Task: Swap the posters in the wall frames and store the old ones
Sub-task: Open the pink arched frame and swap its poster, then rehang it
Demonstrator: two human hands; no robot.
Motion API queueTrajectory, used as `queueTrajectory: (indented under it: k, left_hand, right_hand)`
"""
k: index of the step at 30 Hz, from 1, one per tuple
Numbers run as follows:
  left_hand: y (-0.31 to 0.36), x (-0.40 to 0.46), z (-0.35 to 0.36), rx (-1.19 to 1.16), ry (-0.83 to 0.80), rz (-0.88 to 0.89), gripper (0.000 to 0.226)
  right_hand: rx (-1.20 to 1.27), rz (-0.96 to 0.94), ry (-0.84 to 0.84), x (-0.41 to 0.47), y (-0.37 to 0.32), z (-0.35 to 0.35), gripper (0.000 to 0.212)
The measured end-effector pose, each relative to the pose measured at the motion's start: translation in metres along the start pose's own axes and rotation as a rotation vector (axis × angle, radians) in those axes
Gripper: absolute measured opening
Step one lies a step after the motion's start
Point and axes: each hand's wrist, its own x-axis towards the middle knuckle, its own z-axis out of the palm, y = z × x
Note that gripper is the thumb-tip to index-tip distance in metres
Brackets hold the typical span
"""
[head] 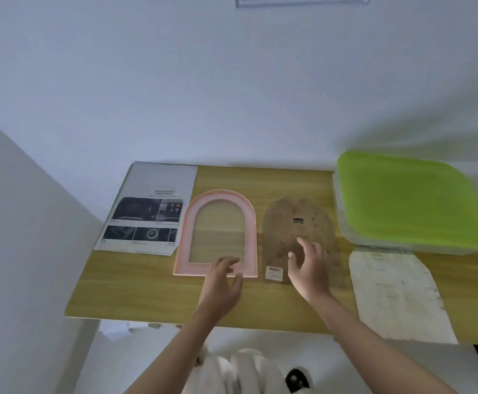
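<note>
We see the pink arched frame lying flat on the wooden surface, the brown backing board just to its right and a printed poster to its left. Left hand, fingers loosely spread, reaches the frame's lower edge; right hand, fingers spread wide, is over the board's lower part, holding nothing. A green-lidded box sits far right, a pale sheet in front of it.

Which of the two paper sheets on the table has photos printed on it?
The sheet at the table's far left, beside the pink frame, shows dark photos. The paper on the right carries only faint text.
</note>
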Motion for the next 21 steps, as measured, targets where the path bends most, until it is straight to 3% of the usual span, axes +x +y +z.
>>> queueTrajectory:
  k: [8,21]
  left_hand:
    - [-0.086,0.047,-0.135,0.043,0.201,-0.169,0.031]
    - [-0.159,0.124,-0.233,0.167,0.177,-0.316,0.044]
  right_hand:
    - [-0.008,-0.121,-0.142,0.023,-0.14,0.099,0.041]
    - [-0.081,-0.184,-0.314,0.073,-0.243,0.188,0.041]
